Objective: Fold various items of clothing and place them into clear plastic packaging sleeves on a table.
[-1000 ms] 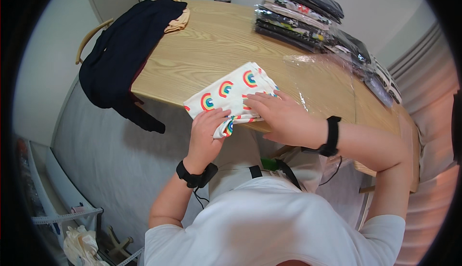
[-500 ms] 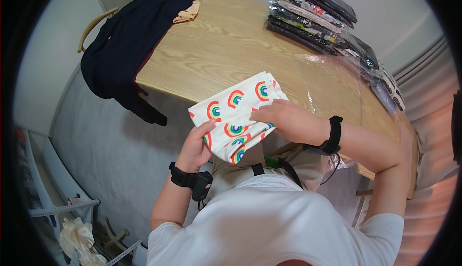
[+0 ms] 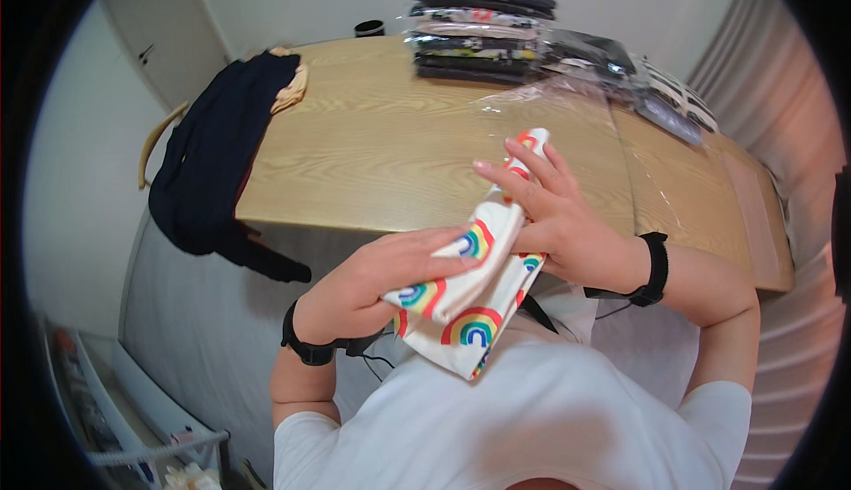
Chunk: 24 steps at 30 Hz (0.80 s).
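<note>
Above my lap and in front of my chest I hold a folded white cloth [image 3: 483,282] with a rainbow print, perhaps a garment. It is creased into a narrow upper fold, with a wider flap hanging below. My left hand [image 3: 372,282] wraps its near left part, fingers laid over the print and thumb side hidden. My right hand [image 3: 563,219] grips the far right part, its upper fingers stretched across the cloth and its lower finger or thumb tucked against the fold. Both wrists wear black straps.
A wooden table [image 3: 355,180] stands ahead. On it are a stack of bagged folded clothes [image 3: 479,33], more bagged clothes [image 3: 589,55], a clear plastic bag [image 3: 532,95] and a black cup [image 3: 369,28]. A dark garment [image 3: 208,148] drapes over the left edge. A rack [image 3: 133,401] stands lower left.
The rainbow cloth has gone from a flat, broad piece to a narrower doubled fold, turned more upright. My hands have shifted over it. The view has tilted up, showing more of the wall.
</note>
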Each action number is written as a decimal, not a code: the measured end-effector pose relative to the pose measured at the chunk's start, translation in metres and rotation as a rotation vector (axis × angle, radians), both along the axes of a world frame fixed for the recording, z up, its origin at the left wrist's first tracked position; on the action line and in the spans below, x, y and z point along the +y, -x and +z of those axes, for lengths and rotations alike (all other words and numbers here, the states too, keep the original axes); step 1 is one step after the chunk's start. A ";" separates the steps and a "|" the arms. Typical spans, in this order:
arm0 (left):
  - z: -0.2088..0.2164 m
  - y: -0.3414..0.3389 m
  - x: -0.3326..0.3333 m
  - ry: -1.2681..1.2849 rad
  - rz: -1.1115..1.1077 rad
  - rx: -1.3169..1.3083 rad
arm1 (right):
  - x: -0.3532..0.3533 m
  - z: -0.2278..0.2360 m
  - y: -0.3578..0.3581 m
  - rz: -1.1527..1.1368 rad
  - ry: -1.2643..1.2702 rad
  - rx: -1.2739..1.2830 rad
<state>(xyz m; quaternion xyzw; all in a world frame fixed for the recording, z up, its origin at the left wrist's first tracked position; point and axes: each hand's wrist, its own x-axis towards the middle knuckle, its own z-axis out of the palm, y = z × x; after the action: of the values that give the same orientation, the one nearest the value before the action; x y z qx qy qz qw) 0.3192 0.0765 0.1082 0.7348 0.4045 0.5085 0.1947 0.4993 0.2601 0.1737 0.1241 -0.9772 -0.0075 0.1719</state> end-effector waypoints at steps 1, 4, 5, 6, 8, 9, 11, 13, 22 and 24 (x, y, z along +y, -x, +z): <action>0.005 -0.004 0.008 -0.024 -0.085 0.055 | 0.004 0.000 -0.013 -0.029 -0.002 0.016; 0.018 -0.021 0.033 -0.034 -0.269 0.146 | 0.015 0.000 -0.056 0.027 -0.011 -0.028; 0.017 -0.026 0.044 -0.037 -0.312 0.170 | 0.018 -0.004 -0.074 -0.004 -0.011 -0.017; 0.019 -0.033 0.054 0.012 -0.322 0.059 | 0.021 -0.009 -0.095 -0.058 0.103 -0.008; 0.011 -0.048 0.076 0.051 -0.307 -0.215 | 0.022 -0.004 -0.127 -0.165 0.291 0.067; 0.009 -0.054 0.086 0.112 -0.261 -0.330 | 0.027 -0.009 -0.146 -0.207 0.352 0.145; 0.008 -0.067 0.113 0.156 -0.094 -0.109 | 0.020 -0.002 -0.185 -0.599 0.464 0.230; -0.001 -0.092 0.140 0.127 -0.064 0.048 | 0.030 -0.012 -0.233 -0.884 0.351 0.481; -0.051 -0.175 0.228 -0.095 0.210 0.792 | 0.018 -0.044 -0.278 -1.327 0.697 1.125; -0.060 -0.176 0.225 0.024 0.330 0.811 | 0.020 -0.049 -0.282 -1.311 0.727 1.121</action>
<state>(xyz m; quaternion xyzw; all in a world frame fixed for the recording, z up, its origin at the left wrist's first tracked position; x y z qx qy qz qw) 0.4951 0.3019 0.0484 0.7983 0.5660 0.1982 -0.0552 0.7814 0.2800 0.1245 -0.5347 -0.5692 0.1442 0.6077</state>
